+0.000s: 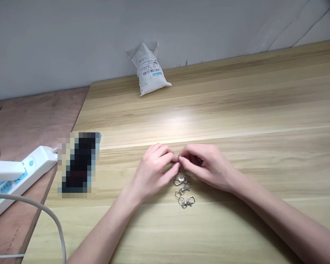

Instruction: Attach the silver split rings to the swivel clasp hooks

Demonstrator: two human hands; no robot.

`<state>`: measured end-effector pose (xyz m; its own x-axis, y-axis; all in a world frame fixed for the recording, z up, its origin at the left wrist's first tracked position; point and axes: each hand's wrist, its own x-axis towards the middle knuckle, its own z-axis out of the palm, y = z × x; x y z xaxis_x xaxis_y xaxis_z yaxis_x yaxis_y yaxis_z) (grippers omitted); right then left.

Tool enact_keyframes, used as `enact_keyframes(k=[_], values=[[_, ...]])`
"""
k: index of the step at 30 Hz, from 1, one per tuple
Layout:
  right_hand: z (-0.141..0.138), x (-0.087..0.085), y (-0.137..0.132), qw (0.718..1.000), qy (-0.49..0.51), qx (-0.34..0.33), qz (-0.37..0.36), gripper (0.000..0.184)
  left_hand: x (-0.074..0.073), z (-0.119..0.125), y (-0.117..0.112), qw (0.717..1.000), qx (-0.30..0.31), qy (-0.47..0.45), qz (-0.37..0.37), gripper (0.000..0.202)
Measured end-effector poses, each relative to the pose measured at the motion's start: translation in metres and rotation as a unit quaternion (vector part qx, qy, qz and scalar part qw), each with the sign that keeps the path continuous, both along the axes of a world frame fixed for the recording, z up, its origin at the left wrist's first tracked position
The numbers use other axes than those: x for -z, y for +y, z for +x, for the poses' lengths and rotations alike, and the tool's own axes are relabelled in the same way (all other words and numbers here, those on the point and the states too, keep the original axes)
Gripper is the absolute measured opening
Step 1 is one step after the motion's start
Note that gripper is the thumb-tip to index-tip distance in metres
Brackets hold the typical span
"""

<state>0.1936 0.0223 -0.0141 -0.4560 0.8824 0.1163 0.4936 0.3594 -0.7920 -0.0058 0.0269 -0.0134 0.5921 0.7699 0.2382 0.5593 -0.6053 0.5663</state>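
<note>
Both sets of fingertips meet above the middle of the table. My left hand (159, 163) is closed in a pinch, its thumb and forefinger pressed together. My right hand (206, 161) pinches as well, and a tiny glint of metal shows between the two hands' fingertips; the fingers hide most of that piece. Just below them lies a short column of silver swivel lobster clasps with split rings. The lowest clasp (187, 202) is in full view, another clasp (183, 189) sits above it, and the upper clasp (180, 180) is close under my fingers.
A white labelled plastic parcel (151, 71) leans against the grey wall at the back. To the left lies a blurred-out dark phone-like object (79, 165). A white power strip (41, 161) with plugs rests on a reddish board, and a grey cable (53, 216) curves over the table's left edge.
</note>
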Motion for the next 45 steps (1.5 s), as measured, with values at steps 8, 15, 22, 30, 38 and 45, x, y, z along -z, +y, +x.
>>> enact_keyframes(k=[8,15,22,30,38,45], values=[[-0.0009,-0.0009,0.0003,1.000,-0.001,0.000,-0.001,0.014,0.0004,-0.0004,-0.0004,1.000,0.002,-0.003,-0.001,0.011],[-0.0007,-0.0002,0.0006,1.000,-0.005,-0.002,-0.002,0.013,0.0009,-0.0001,0.0001,1.000,0.001,0.000,0.002,0.012],[-0.0004,-0.0019,0.0006,1.000,-0.002,-0.002,0.002,0.013,0.0009,-0.0004,0.0001,1.000,0.000,0.003,0.000,0.012],[-0.0008,-0.0011,0.0010,1.000,-0.004,-0.007,0.001,0.014,-0.0009,0.0001,0.0003,1.000,0.001,0.003,0.000,0.013],[-0.0001,-0.0009,0.0010,1.000,-0.003,-0.005,-0.004,0.013,-0.0004,0.0006,0.0005,1.000,0.002,0.002,0.000,0.011],[-0.0003,-0.0003,0.0010,1.000,-0.001,-0.006,-0.005,0.014,0.0003,0.0002,-0.0001,1.000,0.003,-0.002,0.009,0.010]])
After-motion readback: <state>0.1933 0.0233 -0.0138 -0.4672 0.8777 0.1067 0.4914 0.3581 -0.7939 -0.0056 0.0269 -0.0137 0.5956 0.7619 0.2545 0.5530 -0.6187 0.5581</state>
